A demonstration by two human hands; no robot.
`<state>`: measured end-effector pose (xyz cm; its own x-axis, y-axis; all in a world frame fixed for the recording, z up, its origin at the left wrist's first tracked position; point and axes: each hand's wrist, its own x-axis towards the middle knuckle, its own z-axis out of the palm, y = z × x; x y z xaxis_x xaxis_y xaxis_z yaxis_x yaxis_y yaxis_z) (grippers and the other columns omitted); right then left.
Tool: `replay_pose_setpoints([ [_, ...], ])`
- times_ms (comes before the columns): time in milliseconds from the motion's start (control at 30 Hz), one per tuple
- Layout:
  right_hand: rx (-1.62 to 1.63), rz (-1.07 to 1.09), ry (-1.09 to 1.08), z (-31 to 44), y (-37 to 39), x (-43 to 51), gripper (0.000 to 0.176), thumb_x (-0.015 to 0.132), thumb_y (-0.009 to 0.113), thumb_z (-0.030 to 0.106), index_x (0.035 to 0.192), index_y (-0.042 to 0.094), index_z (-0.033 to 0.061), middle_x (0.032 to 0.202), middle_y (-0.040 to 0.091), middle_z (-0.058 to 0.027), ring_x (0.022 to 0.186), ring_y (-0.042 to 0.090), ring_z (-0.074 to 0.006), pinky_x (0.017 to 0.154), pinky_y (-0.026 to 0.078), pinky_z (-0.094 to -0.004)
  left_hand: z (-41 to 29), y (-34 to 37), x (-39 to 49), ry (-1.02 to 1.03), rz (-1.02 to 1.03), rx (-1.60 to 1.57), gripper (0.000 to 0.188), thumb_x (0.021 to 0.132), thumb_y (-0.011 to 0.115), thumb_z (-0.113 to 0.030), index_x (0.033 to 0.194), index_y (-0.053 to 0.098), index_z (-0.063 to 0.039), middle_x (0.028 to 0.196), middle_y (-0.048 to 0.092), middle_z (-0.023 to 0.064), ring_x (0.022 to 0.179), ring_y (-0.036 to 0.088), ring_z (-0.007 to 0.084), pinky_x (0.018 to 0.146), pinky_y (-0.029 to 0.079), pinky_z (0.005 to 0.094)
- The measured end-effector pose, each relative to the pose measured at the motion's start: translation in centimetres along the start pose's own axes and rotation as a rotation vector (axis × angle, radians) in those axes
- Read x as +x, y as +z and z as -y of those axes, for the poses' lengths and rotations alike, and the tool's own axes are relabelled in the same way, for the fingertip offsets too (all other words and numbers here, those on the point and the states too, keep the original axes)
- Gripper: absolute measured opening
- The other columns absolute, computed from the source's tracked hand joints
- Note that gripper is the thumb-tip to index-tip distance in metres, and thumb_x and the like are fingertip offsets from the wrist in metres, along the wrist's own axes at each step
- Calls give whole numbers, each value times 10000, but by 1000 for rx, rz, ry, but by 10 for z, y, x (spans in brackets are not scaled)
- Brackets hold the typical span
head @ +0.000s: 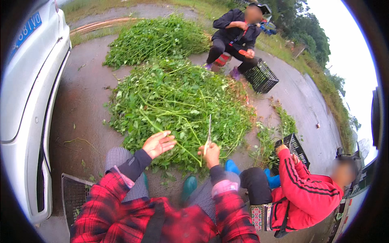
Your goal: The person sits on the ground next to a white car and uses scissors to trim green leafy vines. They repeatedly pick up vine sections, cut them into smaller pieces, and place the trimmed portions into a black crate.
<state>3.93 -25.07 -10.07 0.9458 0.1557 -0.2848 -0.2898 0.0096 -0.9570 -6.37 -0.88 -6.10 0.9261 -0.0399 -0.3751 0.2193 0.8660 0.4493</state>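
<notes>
My left hand (158,143) is palm up with its fingers extended over the near edge of a heap of leafy green stems (179,91). A long green stem (188,152) runs past its thumb and fingertips; whether they pinch it is unclear. In my right hand (210,155) is a pair of scissors (209,130) with pale handles, the blades pointing away from me. The lower end of the long stem lies just left of this hand. Below both hands are my green boots (189,186).
A second green heap (158,39) lies beyond. A white vehicle (27,91) stands left. Two seated people work near black plastic crates (262,76), one across the heap, one at right beside another crate (296,148). A dark mesh crate (74,194) is at lower left.
</notes>
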Motion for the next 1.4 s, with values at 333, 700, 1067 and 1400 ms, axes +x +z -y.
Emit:
replay_pose_setpoints([
  [333, -168, -51, -100, 65, -26, -107, 129, 795, 594, 116, 810, 513, 16, 741, 619, -102, 522, 578, -113, 384, 381, -186, 6, 3, 9, 67, 9, 85, 238, 895, 465, -162, 1083, 474, -18, 1078, 550, 180, 1016, 545, 322, 856, 468, 397],
  [700, 294, 202, 485, 24, -18, -236, 315, 821, 514, 342, 840, 525, 27, 651, 527, -53, 506, 508, -139, 445, 386, -244, 25, -6, 15, 80, -59, 124, 227, 893, 465, -159, 1058, 482, -4, 1081, 549, 203, 1007, 544, 343, 858, 467, 419],
  [1067, 586, 307, 603, 7, -22, -236, 308, 837, 507, 338, 899, 524, 37, 656, 495, -46, 556, 481, -183, 508, 391, -303, 44, 13, 5, 200, -42, 223, 252, 888, 487, -178, 1082, 508, -19, 1000, 583, 129, 945, 587, 253, 790, 503, 339],
  [1400, 451, 124, 598, 8, -6, -229, 365, 871, 449, 394, 854, 518, 36, 656, 468, -31, 552, 461, -155, 517, 379, -270, 39, 13, 4, 186, 29, 77, 247, 887, 483, -140, 1077, 488, 17, 1009, 571, 159, 973, 572, 291, 829, 495, 366],
])
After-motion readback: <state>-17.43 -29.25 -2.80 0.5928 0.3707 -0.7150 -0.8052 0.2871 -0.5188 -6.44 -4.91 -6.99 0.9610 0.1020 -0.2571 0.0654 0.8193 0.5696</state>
